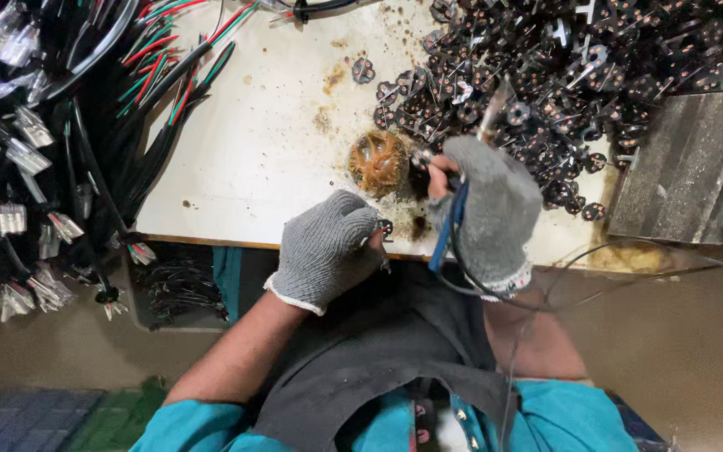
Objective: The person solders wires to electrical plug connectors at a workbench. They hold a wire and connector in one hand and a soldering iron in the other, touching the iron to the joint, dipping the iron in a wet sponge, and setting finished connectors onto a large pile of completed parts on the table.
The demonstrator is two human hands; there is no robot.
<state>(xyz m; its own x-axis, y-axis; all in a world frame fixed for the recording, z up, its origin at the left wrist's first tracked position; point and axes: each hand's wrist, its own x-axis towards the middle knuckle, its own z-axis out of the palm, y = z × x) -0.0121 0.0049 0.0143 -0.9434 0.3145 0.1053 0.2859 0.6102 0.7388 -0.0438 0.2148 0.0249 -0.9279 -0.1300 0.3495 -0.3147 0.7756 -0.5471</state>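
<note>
My gloved left hand point(325, 249) curls around a small black part point(385, 228) at the white table point(253, 159) edge. My right hand point(487, 209) grips a blue-handled soldering iron point(453, 219) beside the amber flux tin point(377, 162), below the heap of black parts point(562, 75).

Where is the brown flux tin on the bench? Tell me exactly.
In the head view, the round brown flux tin sits on the white bench near its front edge, just left of the gloved right hand and below the pile of small black parts.
</note>
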